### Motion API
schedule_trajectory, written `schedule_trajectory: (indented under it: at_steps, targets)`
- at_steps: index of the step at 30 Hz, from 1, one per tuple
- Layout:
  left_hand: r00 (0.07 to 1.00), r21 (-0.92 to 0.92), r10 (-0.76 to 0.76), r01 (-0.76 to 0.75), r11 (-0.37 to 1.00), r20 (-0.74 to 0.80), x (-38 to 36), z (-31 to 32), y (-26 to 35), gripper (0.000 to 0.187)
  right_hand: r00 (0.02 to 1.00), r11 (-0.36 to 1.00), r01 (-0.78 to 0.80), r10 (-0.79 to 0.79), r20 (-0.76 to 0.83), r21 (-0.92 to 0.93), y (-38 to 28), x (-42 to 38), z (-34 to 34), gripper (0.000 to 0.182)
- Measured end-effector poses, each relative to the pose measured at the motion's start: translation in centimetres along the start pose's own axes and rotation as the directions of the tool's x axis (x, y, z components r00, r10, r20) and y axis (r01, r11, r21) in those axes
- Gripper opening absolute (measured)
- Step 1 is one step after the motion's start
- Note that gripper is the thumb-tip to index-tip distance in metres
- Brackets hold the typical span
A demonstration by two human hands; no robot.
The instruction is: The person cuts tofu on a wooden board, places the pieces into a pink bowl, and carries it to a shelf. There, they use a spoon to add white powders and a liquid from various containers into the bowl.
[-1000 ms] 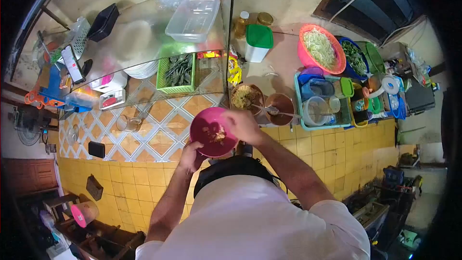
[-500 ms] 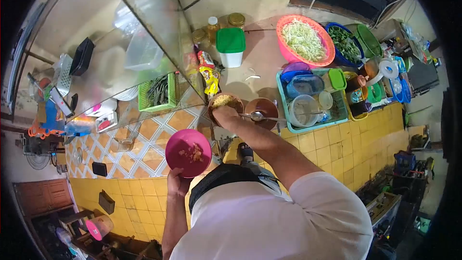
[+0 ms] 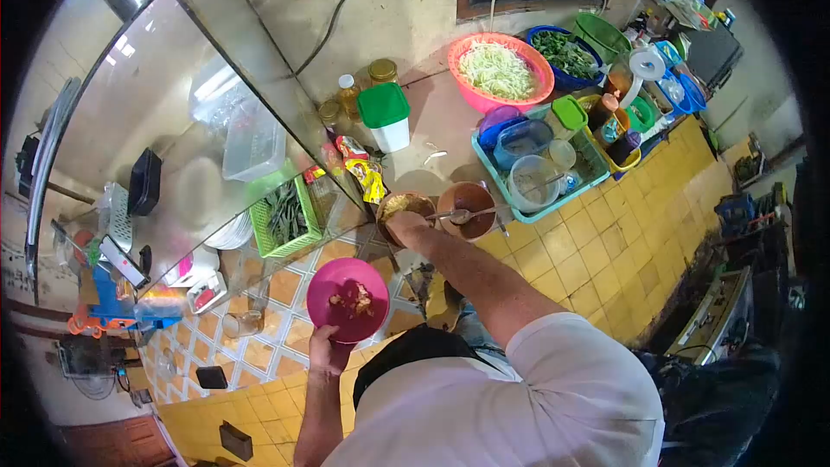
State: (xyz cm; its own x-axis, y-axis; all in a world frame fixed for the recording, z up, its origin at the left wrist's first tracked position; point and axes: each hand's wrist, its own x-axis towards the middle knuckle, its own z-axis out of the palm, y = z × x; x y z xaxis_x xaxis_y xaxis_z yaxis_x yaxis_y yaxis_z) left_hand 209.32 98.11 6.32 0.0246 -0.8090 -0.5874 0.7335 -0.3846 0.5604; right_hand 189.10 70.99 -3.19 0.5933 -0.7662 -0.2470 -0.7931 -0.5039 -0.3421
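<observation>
Right hand [image 3: 408,227] moved from pink bowl [image 3: 333,272] to brown bowl [image 3: 429,201]

Moved since 1.0 s ago: right hand was over the pink bowl, now down in the brown bowl. View has turned too. Left hand [image 3: 326,350] still on the pink bowl.

Glass case [image 3: 156,35] on the left, largest item. Tiled counter [image 3: 285,281] beside it, pink bowl held up over its near edge. Teal tray [image 3: 534,212] of tubs and containers to the right of the brown bowls. Pink basin [image 3: 454,78] of pale shredded vegetable beyond the tray; blue basin [image 3: 533,39] of leafy greens just beside it. Green basket [image 3: 294,246] of long dark green pieces near the glass. Green-lidded container [image 3: 383,108] farther back, yellow packet [image 3: 369,180] between it and the brown bowl.

Pink bowl: small food pieces [image 3: 354,301] inside, tilted or level can't tell. Left hand holds it at the near rim, thumb up on the edge. Right hand is beyond and to the right of it, well clear.

Brown bowl: pale yellow food [image 3: 395,205] inside, right fingers down in it. Fingertips hidden; can't tell if pinched, spread or holding anything. Second brown bowl [image 3: 454,199] just beside on the right, spoon [image 3: 461,216] lying across it.
</observation>
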Motion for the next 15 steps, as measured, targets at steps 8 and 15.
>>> schedule_trajectory:
  at_steps: [8, 15]
  targets:
    - [0.992, 0.016, -0.069, 0.068, 0.998, 0.105, 0.1, -0.4, 1.2, 0.067, 0.926, 0.890, -0.160, 0.285, -0.248, 0.427, 0.1, -3.1, -4.1, 0.016]
    - [0.984, 0.109, -0.059, 0.040, 0.993, 0.168, 2.7, 6.4, -0.1, 0.059, 0.949, 0.121, 0.285, 0.103, -0.297, 0.951, -6.5, -16.2, -13.0, 0.010]
